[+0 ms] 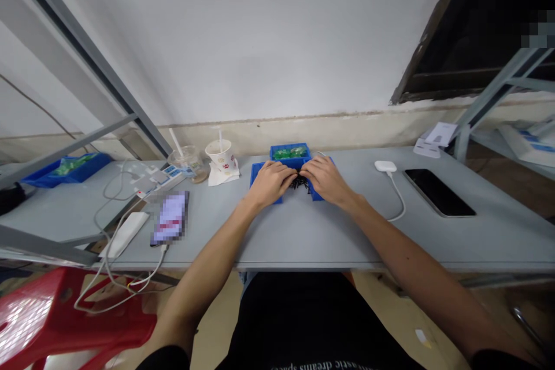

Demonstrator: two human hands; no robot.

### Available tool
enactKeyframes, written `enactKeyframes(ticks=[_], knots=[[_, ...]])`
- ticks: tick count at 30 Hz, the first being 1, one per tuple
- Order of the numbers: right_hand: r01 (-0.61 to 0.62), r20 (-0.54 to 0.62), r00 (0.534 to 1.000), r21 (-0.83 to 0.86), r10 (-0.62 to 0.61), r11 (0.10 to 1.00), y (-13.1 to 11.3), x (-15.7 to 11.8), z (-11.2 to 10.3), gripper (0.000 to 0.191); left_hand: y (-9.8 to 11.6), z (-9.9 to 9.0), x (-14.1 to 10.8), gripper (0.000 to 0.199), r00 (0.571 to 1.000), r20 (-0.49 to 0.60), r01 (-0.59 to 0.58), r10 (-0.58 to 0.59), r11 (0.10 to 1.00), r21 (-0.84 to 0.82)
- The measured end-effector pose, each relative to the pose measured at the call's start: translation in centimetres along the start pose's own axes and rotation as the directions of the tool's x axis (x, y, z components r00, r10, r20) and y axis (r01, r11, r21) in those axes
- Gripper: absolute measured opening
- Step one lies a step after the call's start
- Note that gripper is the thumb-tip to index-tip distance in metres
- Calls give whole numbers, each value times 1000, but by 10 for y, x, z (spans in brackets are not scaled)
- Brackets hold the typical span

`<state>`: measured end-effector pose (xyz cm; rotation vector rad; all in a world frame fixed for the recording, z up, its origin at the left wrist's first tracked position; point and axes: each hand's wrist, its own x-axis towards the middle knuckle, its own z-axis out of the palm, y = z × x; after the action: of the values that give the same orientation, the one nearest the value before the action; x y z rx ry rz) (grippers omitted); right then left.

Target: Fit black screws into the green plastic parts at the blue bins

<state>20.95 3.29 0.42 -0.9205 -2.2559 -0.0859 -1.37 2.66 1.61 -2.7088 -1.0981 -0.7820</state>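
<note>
My left hand and my right hand meet over the middle of the desk, their fingertips pinched close together. Whatever lies between the fingers is too small to make out. Just under them is a small heap of thin black pieces. A blue bin is partly covered by my left hand, and another blue bin by my right. Behind the hands stands a third blue bin with green pieces in it.
To the left are a paper cup, a plastic cup, a power strip, a phone and a white power bank. At right lie a white earbud case with a cable and a black phone. A red stool stands below left.
</note>
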Motion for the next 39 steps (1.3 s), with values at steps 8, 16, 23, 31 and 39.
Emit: enactKeyframes(ticks=[8, 16, 23, 31, 39], knots=[[1, -16, 1000, 23, -1, 1000, 1, 0, 1, 28, 0, 2, 1, 28, 999, -32, -17, 17, 1000, 2], [51, -43, 998, 18, -50, 999, -1, 0, 1, 27, 0, 2, 0, 26, 998, -56, -17, 16, 1000, -16], [96, -34, 995, -20, -97, 995, 0, 0, 2, 21, 0, 3, 0, 27, 998, -62, -17, 15, 999, -31], [-64, -321, 946, -75, 36, 995, 2, 1, -5, 25, 6, 4, 6, 25, 992, 56, 108, -117, 984, 144], [-168, -497, 858, -32, 130, 985, 2, -1, -16, 28, 24, 26, 10, 25, 968, 241, -22, -74, 927, 375]])
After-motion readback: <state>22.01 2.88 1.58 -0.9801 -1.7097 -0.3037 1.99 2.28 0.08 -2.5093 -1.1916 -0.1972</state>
